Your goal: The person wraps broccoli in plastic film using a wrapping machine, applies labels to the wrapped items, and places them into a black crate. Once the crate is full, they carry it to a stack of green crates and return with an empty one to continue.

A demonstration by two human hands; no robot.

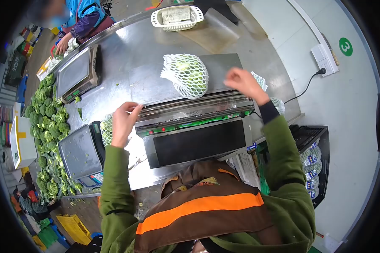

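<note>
"Where is the net-covered vegetable [186, 75] seen?"
"Just beyond the film-wrapping machine [194, 111], on the worktop [135, 46]."
"And each grip?"
"The left hand [126, 121] is held by the machine's left end, the right hand [244, 83] near its right; whether film is pinched cannot be told."

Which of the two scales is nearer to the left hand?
The lower scale, with green scraps on its tray; the upper scale stands farther away, toward the co-worker.
</note>
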